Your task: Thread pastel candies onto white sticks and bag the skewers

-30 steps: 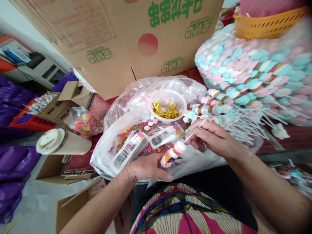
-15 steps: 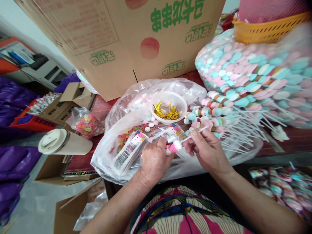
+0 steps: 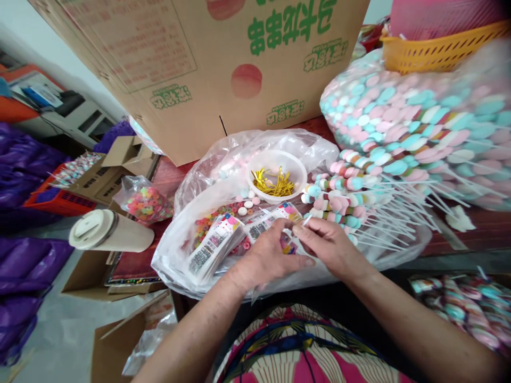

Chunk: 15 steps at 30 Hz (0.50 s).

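Note:
My left hand (image 3: pixel 266 258) and my right hand (image 3: pixel 329 246) meet over a clear plastic sheet (image 3: pixel 179 250), both closed around a candy skewer in a printed wrapper (image 3: pixel 286 243); only a colourful patch of it shows between the fingers. Beside my left hand lie printed flat bags (image 3: pixel 213 243) and loose ring candies (image 3: pixel 205 222). A white bowl (image 3: pixel 296 169) with gold twist ties (image 3: pixel 273 182) stands just beyond. A row of pastel candy skewers (image 3: pixel 343 194) with white sticks lies next to my right hand.
A big cardboard box (image 3: pixel 191 69) stands behind the bowl. A large bag of candy skewers (image 3: pixel 415 117) fills the right, under a yellow basket (image 3: pixel 435 50). A beige tumbler (image 3: pixel 109 232), a small bag of ring candies (image 3: pixel 146 204) and open cartons (image 3: pixel 115 165) are at left.
The candy skewer was held up between both hands; now the hands have come together lower on the plastic, covering it. My left hand rolled over the top of it.

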Each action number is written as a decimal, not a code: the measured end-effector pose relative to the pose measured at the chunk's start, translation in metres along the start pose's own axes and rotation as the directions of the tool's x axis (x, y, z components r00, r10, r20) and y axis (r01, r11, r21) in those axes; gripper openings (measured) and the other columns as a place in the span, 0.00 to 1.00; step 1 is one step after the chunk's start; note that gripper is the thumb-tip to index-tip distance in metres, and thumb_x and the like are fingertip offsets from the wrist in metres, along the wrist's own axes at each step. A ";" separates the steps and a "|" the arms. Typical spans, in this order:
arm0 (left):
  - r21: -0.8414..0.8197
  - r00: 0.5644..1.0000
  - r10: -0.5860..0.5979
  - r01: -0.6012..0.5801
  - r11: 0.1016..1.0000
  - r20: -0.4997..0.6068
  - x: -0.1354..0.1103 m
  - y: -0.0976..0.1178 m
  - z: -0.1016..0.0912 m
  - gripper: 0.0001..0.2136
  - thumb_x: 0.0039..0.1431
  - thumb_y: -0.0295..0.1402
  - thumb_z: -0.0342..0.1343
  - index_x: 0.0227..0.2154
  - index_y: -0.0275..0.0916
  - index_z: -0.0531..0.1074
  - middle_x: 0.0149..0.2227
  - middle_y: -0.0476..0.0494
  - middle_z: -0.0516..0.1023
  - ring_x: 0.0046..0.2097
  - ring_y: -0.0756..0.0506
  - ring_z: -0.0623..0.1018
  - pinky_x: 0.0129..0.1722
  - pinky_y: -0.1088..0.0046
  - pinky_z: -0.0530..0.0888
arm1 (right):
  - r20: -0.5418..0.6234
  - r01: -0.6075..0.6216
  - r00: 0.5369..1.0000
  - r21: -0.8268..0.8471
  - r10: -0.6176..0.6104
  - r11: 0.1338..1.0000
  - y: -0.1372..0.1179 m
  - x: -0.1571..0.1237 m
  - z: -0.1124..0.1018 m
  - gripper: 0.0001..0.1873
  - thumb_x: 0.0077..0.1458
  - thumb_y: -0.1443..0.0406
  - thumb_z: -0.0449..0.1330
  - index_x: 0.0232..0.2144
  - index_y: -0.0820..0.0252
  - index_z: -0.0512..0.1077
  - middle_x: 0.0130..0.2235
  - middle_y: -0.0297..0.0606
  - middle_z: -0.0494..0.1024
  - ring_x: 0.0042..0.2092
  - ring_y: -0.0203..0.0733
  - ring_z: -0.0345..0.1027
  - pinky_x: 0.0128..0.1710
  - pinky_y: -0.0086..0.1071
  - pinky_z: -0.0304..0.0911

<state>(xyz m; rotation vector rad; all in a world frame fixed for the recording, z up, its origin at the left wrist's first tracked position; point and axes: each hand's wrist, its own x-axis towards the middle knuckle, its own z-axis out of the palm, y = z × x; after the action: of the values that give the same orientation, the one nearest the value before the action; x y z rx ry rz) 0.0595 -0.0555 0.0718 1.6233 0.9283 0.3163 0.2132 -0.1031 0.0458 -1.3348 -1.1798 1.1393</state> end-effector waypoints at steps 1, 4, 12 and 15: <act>-0.120 0.996 -0.029 0.039 0.992 0.084 -0.002 -0.003 -0.006 0.27 0.47 0.38 0.63 0.50 0.39 0.63 0.31 0.50 0.71 0.28 0.52 0.68 0.28 0.76 0.65 | -0.009 -0.024 1.000 0.047 0.024 0.999 0.001 0.001 -0.003 0.23 0.54 0.53 0.58 0.16 0.58 0.58 0.17 0.26 0.57 0.20 0.29 0.47 0.20 0.28 0.45; -0.405 0.957 -0.055 0.172 0.898 0.285 -0.009 -0.015 -0.022 0.24 0.54 0.45 0.58 0.49 0.35 0.66 0.29 0.47 0.72 0.23 0.54 0.67 0.23 0.78 0.64 | -0.026 -0.068 0.997 0.165 0.074 0.984 0.001 0.005 -0.014 0.25 0.54 0.51 0.58 0.15 0.58 0.56 0.15 0.25 0.55 0.18 0.28 0.44 0.18 0.28 0.41; -0.752 0.955 -0.265 0.270 0.602 0.131 -0.004 -0.022 0.010 0.20 0.38 0.40 0.69 0.33 0.32 0.75 0.26 0.44 0.77 0.25 0.49 0.75 0.28 0.72 0.72 | 0.073 0.030 0.997 -0.063 -0.025 0.998 -0.010 0.010 -0.010 0.25 0.54 0.52 0.57 0.14 0.58 0.57 0.17 0.27 0.56 0.21 0.29 0.47 0.19 0.28 0.43; -0.746 0.948 -0.314 0.169 0.645 -0.058 -0.001 -0.024 0.021 0.17 0.36 0.38 0.69 0.27 0.32 0.74 0.20 0.48 0.73 0.20 0.54 0.69 0.22 0.78 0.67 | 0.072 0.085 0.995 -0.180 -0.073 0.980 -0.005 0.002 0.002 0.25 0.55 0.53 0.55 0.14 0.58 0.54 0.17 0.27 0.54 0.22 0.30 0.47 0.21 0.28 0.45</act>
<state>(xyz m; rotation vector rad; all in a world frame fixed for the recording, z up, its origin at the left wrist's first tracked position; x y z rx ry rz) 0.0630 -0.0708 0.0444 0.7090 0.9721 0.5748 0.2115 -0.1006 0.0503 -1.3836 -1.4010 1.0444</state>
